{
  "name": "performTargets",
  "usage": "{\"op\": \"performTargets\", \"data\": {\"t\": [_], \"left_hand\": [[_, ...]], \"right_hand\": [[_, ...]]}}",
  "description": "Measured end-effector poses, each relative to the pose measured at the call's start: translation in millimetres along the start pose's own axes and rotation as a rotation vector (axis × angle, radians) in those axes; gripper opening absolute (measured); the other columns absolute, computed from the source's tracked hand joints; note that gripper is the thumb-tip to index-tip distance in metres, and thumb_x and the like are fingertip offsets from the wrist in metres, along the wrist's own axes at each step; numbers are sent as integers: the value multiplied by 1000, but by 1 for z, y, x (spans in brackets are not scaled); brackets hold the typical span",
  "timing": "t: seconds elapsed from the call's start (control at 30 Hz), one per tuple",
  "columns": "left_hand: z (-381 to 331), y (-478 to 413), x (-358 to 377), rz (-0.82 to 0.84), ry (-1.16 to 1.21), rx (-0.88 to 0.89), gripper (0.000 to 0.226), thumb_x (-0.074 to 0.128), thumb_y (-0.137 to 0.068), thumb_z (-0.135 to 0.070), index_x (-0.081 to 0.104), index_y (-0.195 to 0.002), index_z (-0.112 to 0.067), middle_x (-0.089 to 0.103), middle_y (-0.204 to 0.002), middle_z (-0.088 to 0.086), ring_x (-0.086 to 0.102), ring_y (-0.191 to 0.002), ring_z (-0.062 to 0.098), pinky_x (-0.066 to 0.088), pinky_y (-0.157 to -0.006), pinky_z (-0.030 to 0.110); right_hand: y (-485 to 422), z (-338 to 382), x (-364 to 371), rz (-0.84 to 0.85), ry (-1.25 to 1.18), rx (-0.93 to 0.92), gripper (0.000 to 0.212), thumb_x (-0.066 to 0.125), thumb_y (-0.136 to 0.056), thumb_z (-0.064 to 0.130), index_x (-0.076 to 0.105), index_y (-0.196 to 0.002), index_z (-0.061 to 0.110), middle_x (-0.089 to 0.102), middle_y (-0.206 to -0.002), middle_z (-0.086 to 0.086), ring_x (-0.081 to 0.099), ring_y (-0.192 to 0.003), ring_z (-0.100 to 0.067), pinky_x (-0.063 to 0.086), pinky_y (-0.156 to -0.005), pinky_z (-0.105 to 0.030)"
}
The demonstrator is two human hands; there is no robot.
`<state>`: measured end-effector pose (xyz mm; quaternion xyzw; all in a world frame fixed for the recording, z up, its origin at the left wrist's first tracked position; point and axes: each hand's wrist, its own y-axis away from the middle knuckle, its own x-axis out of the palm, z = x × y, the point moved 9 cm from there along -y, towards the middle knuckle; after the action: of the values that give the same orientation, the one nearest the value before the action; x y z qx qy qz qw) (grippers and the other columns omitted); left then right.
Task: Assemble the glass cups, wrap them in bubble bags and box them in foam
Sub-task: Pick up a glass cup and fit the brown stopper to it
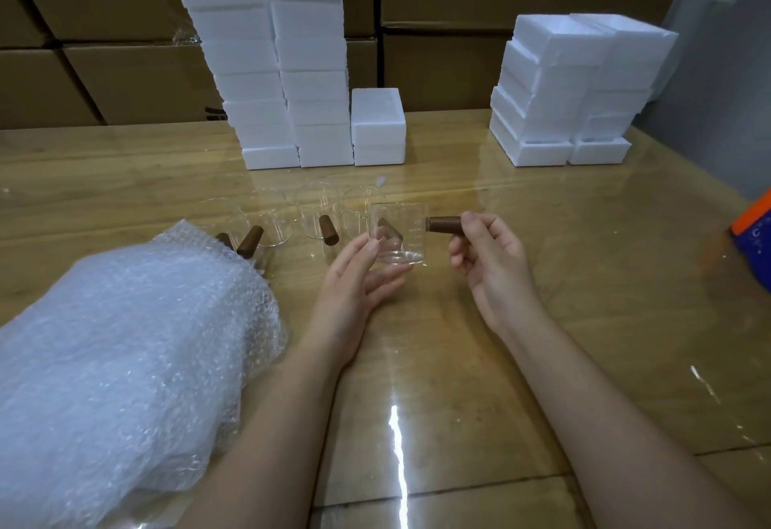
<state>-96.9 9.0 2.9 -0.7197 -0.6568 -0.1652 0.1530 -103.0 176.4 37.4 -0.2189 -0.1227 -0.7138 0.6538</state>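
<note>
Assembly step, this was: the left hand (359, 278) cradled the glass cup (398, 232) dead centre, fingers curled round its base, while the right hand (488, 257) pinched the brown wooden handle (444, 224) at the cup's three o'clock side — next, probably, seating it squarely home.

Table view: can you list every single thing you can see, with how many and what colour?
held cup: one, clear, middle of table
handle: one, brown, at held cup's right side
other cups: about four, clear with brown handles, row left of held cup
bubble bags: one pile, whitish, near left
foam boxes: many, white, stacks at back
cardboard boxes: several, brown, behind table
orange-blue thing: one, right edge, unclear
table: one, shiny wood
left hand: holds held cup
right hand: pinches handle
</note>
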Motion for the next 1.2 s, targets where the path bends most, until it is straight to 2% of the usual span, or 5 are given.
{"op": "performTargets", "data": {"t": [0.2, 0.4, 0.67, 0.77, 1.2], "left_hand": [[2, -1, -5, -76, -49, -1, 43, 56, -77, -53, 64, -109, -25, 63, -82, -4, 66, -71, 10, 54, -65, 25], [-5, 2, -9, -92, -21, 44, 56, 69, -72, -45, 56, -122, -21, 70, -106, 0, 66, -94, 20, 55, -70, 25], [-8, 2, -10, -57, 110, 57, 63, 71, -73, -18, 50, -132, -14, 57, -133, 8, 62, -108, 21, 53, -85, 31], [-8, 1, -8, -15, 124, 43, 55, 69, -73, -14, 55, -126, -18, 53, -138, 6, 60, -116, 21, 48, -96, 36], [-13, 5, -4, -33, -132, 168, 65, 81, -68, -26, 55, -125, -42, 67, -120, -5, 60, -116, 12, 52, -86, 26]], "right_hand": [[-2, -6, -2, 30, 79, 3, 4, 58, -91, 11, 58, -88, 13, 63, -61, 1, 57, -55, -8, 48, -54, -18], [-3, -2, 2, 86, 85, -29, 15, 53, -92, 1, 61, -94, 13, 64, -67, -1, 59, -59, -11, 49, -57, -20], [-3, -16, -4, 105, 228, 166, 29, 59, -82, 46, 53, -82, 18, 45, -50, 3, 34, -40, -8, 26, -40, -18], [-4, -20, -6, 108, 256, 203, 27, 53, -92, 40, 48, -78, 18, 36, -47, 4, 26, -40, -9, 18, -41, -21], [-7, -13, -8, 36, 272, 111, 17, 47, -96, 9, 61, -89, 17, 56, -60, 4, 51, -58, -9, 43, -55, -20]]}}
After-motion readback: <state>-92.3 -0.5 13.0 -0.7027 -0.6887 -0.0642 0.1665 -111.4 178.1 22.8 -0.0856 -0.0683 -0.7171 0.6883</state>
